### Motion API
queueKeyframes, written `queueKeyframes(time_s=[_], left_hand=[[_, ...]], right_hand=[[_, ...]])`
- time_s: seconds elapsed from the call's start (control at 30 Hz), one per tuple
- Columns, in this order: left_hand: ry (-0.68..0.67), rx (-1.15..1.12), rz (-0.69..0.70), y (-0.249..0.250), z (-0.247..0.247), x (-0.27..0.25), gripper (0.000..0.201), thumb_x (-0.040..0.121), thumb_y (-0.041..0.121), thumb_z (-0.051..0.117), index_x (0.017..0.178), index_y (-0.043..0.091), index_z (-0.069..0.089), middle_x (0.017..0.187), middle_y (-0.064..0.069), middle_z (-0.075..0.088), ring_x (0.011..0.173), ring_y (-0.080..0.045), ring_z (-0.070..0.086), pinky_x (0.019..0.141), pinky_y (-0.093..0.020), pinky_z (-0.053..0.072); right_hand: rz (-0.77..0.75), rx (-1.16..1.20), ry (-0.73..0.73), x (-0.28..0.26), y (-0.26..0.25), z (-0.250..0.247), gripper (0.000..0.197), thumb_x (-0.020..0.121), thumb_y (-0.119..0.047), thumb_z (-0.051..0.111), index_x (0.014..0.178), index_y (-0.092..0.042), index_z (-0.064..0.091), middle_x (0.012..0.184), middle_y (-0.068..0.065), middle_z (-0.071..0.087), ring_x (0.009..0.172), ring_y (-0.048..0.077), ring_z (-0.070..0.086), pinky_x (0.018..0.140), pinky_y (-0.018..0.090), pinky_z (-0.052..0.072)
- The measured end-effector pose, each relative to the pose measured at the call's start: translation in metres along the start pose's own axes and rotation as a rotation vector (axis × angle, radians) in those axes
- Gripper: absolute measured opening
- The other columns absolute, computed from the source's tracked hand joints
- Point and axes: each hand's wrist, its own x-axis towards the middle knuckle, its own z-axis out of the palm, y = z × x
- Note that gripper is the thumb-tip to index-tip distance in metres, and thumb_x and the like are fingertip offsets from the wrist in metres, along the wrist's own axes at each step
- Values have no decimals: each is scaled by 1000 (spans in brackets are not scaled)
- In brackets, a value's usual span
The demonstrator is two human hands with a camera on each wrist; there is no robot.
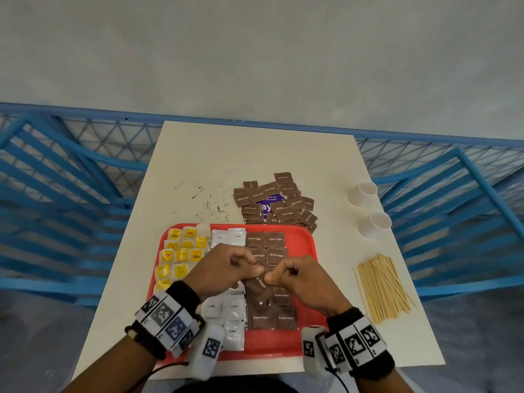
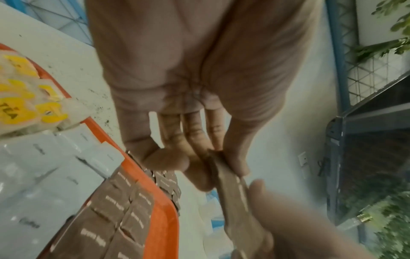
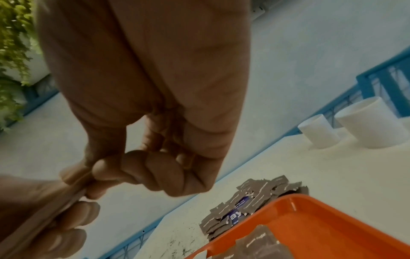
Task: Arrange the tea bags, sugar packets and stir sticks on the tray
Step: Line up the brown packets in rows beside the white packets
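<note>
Together, hands (image 1: 263, 272) pinching brown sugar packet (image 1: 259, 283)

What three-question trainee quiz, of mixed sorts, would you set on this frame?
1. True or false: the stir sticks already lie on the red tray.
2. What do the left hand and right hand pinch between them? A) brown sugar packet B) tea bag C) paper cup
3. Fill in: the tea bags lie in the tray's ____ part.

Key: 1 false, they lie on the table to the tray's right; 2 A, the brown sugar packet; 3 left.
</note>
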Motion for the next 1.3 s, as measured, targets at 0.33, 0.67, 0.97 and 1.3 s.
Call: queueKeyframes(time_s=[0.33, 0.67, 0.97, 1.3], left_hand=[[49, -45, -131, -28, 21, -1, 13, 81, 24, 82, 78, 13, 76, 75, -15, 73, 66, -16, 63, 61, -28, 50], [136, -421, -337, -34, 21, -4, 9, 84, 18, 77, 78, 13, 74, 81, -4, 71, 74, -14, 64, 65, -28, 52], [104, -487, -392, -38, 28, -8, 10, 85, 18, 77, 78, 14, 71, 82, -4, 69, 76, -15, 63, 62, -27, 53], [202, -22, -346, -71, 26, -26, 15, 87, 11, 74, 74, 3, 71, 67, -11, 73, 58, -16, 65, 44, -12, 41]], right_hand=[[96, -133, -40, -9, 32, 3, 18, 82, -27, 80, 78, -9, 76, 63, -4, 68, 51, -2, 54, 55, 12, 42], [121, 17, -29, -8, 41, 17, 36, 85, -34, 77, 75, -1, 65, 66, 1, 68, 55, 10, 55, 57, 25, 46], [107, 99, 39, -11, 39, 11, 22, 77, -32, 83, 87, -14, 74, 76, 7, 71, 67, 12, 61, 64, 23, 50], [312, -149, -32, -9, 98, 33, 30, 83, 1, 72, 65, -23, 72, 65, -6, 72, 58, 8, 59, 56, 24, 50]])
